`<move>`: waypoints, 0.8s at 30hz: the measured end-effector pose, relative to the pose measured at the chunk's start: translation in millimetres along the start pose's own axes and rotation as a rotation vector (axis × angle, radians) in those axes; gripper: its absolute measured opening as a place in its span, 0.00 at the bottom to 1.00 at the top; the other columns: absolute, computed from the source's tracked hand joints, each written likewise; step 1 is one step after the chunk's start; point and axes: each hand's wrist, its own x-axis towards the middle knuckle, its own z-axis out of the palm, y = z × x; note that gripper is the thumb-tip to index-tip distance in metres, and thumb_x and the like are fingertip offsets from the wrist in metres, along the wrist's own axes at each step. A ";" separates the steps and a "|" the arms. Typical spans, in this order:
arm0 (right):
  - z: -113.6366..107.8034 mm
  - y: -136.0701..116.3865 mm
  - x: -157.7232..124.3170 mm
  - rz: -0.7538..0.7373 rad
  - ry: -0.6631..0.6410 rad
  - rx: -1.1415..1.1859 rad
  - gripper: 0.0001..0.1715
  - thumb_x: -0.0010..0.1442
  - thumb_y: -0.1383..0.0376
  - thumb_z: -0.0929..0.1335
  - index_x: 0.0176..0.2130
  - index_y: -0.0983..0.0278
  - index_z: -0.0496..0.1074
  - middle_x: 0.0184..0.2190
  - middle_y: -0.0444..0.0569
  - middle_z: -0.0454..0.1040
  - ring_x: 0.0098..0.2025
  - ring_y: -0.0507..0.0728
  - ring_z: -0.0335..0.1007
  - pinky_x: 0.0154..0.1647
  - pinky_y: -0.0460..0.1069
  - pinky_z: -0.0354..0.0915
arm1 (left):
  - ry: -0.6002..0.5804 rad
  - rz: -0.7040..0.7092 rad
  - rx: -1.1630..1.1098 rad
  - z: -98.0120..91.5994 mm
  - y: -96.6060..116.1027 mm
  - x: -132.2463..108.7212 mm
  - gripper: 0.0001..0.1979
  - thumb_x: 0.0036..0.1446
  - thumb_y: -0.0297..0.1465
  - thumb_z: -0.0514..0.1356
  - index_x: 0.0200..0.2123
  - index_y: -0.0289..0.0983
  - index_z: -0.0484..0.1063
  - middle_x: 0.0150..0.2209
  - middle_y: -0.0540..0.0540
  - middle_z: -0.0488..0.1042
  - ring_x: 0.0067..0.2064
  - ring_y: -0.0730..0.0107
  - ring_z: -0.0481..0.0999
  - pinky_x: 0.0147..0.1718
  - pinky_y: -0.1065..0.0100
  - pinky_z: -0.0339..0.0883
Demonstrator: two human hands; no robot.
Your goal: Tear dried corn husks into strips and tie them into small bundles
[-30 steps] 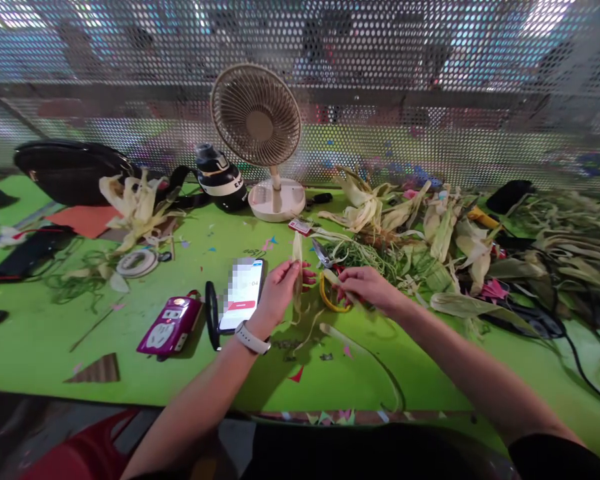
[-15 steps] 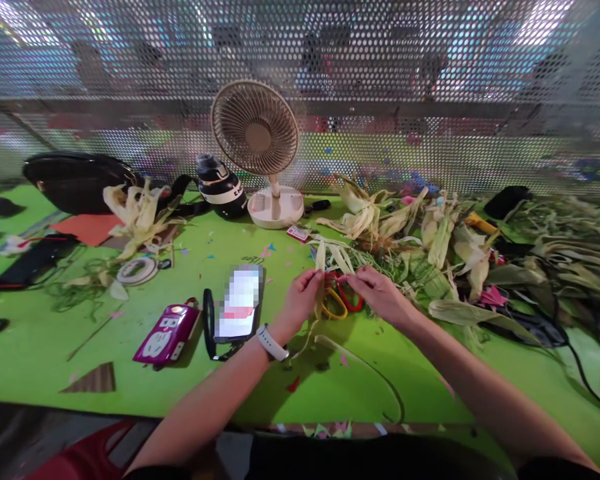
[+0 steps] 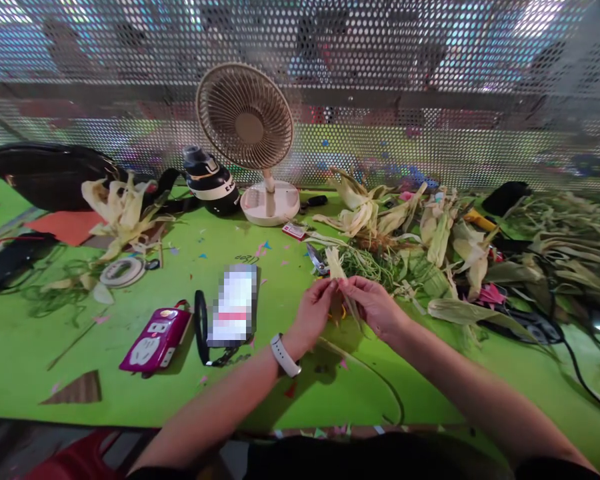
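My left hand [image 3: 316, 308], with a white band at its wrist, pinches a pale strip of corn husk [image 3: 335, 262] between thumb and finger. Right beside it my right hand [image 3: 371, 303] grips the same husk, so the fingertips of both hands nearly touch. The husk's upper end stands up above the fingers and thin ends hang below them. Scissors [image 3: 317, 259] lie behind the hands; their blades show, while the handles are mostly hidden. A heap of shredded green husk [image 3: 375, 265] lies just beyond my right hand.
A phone [image 3: 233, 305], a purple case [image 3: 156, 339] and a roll of tape [image 3: 123, 271] lie to the left. A fan [image 3: 270, 203] and a black bottle [image 3: 213, 183] stand at the back. Dried husks [image 3: 443, 230] are piled at right, near a black cable [image 3: 575, 367].
My hands have come together from holding two separated strips, and the husk is now bunched between them. The view has shifted slightly, and the scissor handles are now more covered.
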 end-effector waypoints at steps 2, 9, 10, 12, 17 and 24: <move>0.6 1.6 -0.6 -0.022 0.015 -0.054 0.24 0.38 0.52 0.77 0.24 0.66 0.70 0.19 0.40 0.71 0.20 0.46 0.62 0.21 0.42 0.58 | 0.012 0.005 0.005 0.1 0.1 -2.0 0.10 0.49 0.37 0.63 0.32 0.37 0.77 0.32 0.47 0.75 0.38 0.68 0.71 0.42 0.69 0.64; 0.3 -9.1 -11.1 -0.200 -0.079 -0.260 0.21 0.48 0.49 0.72 0.27 0.66 0.72 0.16 0.38 0.64 0.16 0.43 0.50 0.15 0.42 0.47 | 0.017 0.007 -0.050 -1.9 4.6 -2.4 0.11 0.47 0.38 0.65 0.30 0.36 0.78 0.32 0.47 0.74 0.36 0.69 0.70 0.37 0.69 0.64; 0.0 -9.7 -11.5 -0.219 -0.093 -0.300 0.21 0.49 0.50 0.72 0.26 0.66 0.72 0.17 0.39 0.64 0.16 0.44 0.52 0.15 0.42 0.48 | 0.012 -0.009 -0.074 -1.9 4.9 -2.6 0.11 0.47 0.38 0.65 0.30 0.36 0.77 0.31 0.47 0.73 0.34 0.70 0.69 0.36 0.70 0.64; -0.5 -9.6 -11.0 -0.231 -0.103 -0.381 0.22 0.50 0.49 0.71 0.24 0.66 0.71 0.18 0.40 0.66 0.16 0.44 0.55 0.15 0.42 0.51 | 0.007 -0.038 -0.107 -2.0 4.9 -3.3 0.12 0.45 0.38 0.66 0.29 0.35 0.77 0.30 0.48 0.73 0.32 0.72 0.69 0.33 0.70 0.63; 0.1 -7.4 -9.2 -0.261 -0.058 -0.487 0.20 0.49 0.50 0.72 0.26 0.65 0.72 0.20 0.41 0.69 0.16 0.45 0.59 0.16 0.43 0.57 | 0.002 -0.095 -0.116 -2.9 2.7 -5.0 0.11 0.46 0.37 0.65 0.29 0.35 0.76 0.28 0.49 0.73 0.30 0.74 0.68 0.31 0.72 0.62; -1.4 -6.5 -7.1 -0.254 -0.038 -0.469 0.19 0.48 0.52 0.72 0.26 0.64 0.69 0.19 0.41 0.69 0.15 0.46 0.60 0.15 0.43 0.60 | 0.045 -0.121 -0.165 -1.3 0.2 -6.8 0.10 0.44 0.36 0.66 0.29 0.35 0.76 0.27 0.50 0.73 0.29 0.75 0.68 0.31 0.73 0.62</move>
